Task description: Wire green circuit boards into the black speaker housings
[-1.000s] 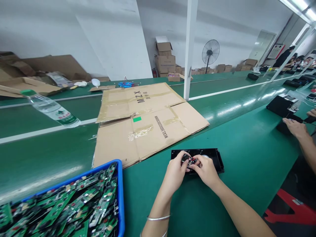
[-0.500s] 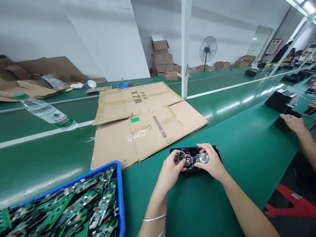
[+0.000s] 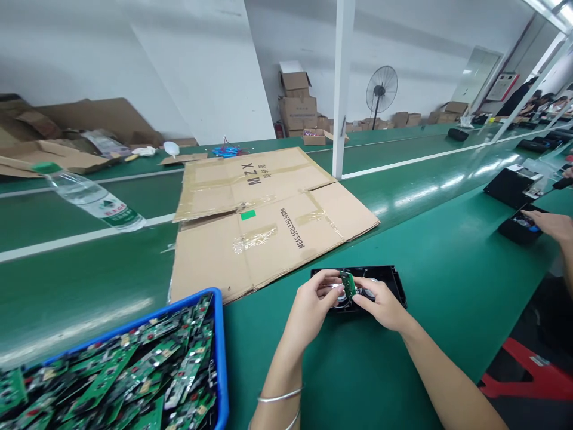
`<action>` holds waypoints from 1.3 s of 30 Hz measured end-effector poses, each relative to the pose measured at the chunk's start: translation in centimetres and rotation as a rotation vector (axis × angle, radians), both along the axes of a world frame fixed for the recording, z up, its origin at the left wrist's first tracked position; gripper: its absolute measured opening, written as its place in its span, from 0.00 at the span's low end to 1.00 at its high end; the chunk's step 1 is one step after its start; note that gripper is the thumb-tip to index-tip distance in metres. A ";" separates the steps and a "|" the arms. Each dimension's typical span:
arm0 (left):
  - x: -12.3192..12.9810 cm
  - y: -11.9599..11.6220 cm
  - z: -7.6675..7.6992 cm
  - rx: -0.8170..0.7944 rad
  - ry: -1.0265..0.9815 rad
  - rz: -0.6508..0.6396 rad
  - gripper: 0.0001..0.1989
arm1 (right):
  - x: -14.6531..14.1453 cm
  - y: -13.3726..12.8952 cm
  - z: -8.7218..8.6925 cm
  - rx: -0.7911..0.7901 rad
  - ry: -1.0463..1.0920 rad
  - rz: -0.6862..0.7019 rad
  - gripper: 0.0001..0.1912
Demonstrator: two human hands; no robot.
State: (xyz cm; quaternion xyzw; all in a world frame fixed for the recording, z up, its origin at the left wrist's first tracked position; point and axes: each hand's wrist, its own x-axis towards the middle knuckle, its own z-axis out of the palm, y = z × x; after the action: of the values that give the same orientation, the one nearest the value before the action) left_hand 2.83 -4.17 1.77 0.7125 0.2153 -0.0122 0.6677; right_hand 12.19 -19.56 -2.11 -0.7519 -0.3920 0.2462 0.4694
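Observation:
A small green circuit board (image 3: 348, 285) stands tilted above a black speaker housing (image 3: 393, 280) on the green table. My left hand (image 3: 316, 298) pinches the board's left side between thumb and fingers. From the other side my right hand (image 3: 380, 303) has thumb and fingertips closed on the board's right edge. Round metal-backed speakers sit in the housing; one speaker (image 3: 370, 289) shows partly behind my right fingers. My hands cover much of the housing's inside, and the wires there are mostly hidden.
A blue bin (image 3: 219, 352) full of green circuit boards stands at the front left. Flattened cardboard (image 3: 268, 239) lies beyond the housing. A water bottle (image 3: 96, 200) lies at left. At right, a co-worker's hand (image 3: 548, 224) touches another black housing (image 3: 514, 230).
The circuit board has been turned up and shows its green face. My right hand has moved left from the round speaker onto the board. The co-worker's hand has shifted.

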 end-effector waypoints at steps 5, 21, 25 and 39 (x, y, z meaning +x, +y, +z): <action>0.1 -0.4 -0.2 0.055 -0.092 0.088 0.21 | 0.3 -0.1 0.3 0.059 0.032 0.104 0.25; 0.0 -1.1 0.3 0.083 -0.064 0.164 0.21 | -0.2 0.2 -0.8 0.029 -0.110 -0.065 0.24; 0.1 -1.1 0.2 0.054 -0.021 0.167 0.25 | -0.7 0.6 -2.0 0.044 -0.337 -0.152 0.22; -0.5 1.1 -0.3 0.163 0.148 0.041 0.22 | 0.6 -0.6 -0.7 -0.022 -0.735 -0.135 0.32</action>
State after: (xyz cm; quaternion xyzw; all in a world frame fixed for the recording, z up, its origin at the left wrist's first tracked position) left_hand 2.33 -3.10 1.46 0.7571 0.2786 -0.0336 0.5899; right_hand 12.77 -20.20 -2.83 -0.8193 -0.4811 -0.0678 0.3044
